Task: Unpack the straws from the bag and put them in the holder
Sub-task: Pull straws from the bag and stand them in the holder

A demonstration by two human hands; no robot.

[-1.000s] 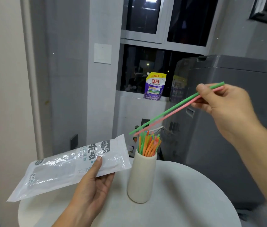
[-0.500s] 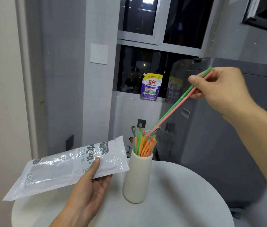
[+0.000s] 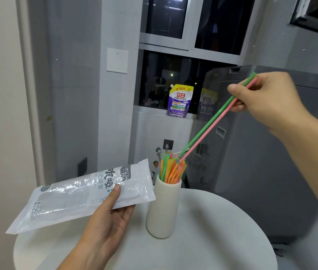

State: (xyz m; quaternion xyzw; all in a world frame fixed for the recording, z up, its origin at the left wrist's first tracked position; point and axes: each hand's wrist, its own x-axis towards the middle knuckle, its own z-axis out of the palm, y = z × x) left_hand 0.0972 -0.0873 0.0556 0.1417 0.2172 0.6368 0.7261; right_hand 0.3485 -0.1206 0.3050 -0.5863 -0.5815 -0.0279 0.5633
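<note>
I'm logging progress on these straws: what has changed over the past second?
The right hand tilted the green straw and pink straw steeper, bringing their lower ends down to the standing straws in the holder. It pinches both as before. The left hand holds the bag unchanged; the holder stays on the table.

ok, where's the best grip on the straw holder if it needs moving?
Probably take the holder by its plain cylindrical wall, low down, coming from the right. The straws crowd the open top, and the bag crosses its upper left in this view.
</note>
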